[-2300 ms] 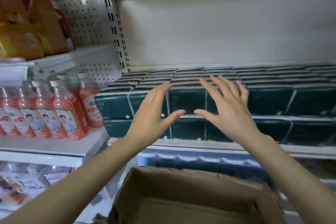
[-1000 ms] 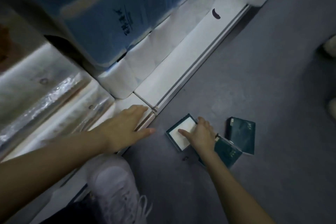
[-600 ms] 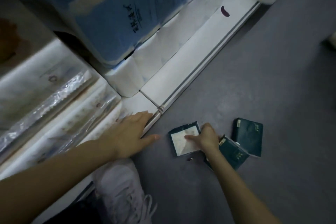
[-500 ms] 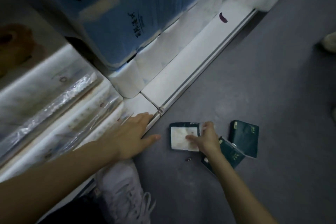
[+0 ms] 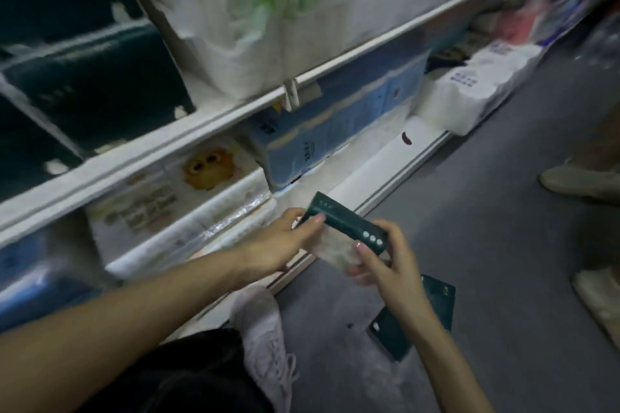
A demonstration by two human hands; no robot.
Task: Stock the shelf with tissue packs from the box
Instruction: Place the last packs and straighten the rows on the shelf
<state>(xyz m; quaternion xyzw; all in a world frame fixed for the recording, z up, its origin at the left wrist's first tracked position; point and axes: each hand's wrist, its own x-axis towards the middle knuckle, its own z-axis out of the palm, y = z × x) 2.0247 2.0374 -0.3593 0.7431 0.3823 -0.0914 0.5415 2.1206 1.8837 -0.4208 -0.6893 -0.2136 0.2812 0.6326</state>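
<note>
I hold one dark green tissue pack (image 5: 345, 226) in both hands, just above the floor in front of the lowest shelf. My left hand (image 5: 285, 241) pinches its left end, thumb on the pale face. My right hand (image 5: 385, 261) grips its right end from below. Two more dark green tissue packs lie on the grey floor: one (image 5: 437, 298) behind my right wrist, another (image 5: 391, 333) partly under my forearm. Stacked dark green packs (image 5: 97, 83) fill the shelf at upper left. The box is out of view.
The white shelf edge (image 5: 208, 125) runs diagonally across the view. Blue (image 5: 335, 130) and white (image 5: 469, 90) paper-goods bundles sit on the bottom shelf. My white shoe (image 5: 265, 342) is by the shelf base. Another person's shoes (image 5: 583, 181) stand at the right.
My right hand lifted the pack off the floor. My left hand left the shelf base and took the pack's other end. My view rose from the floor toward the shelves.
</note>
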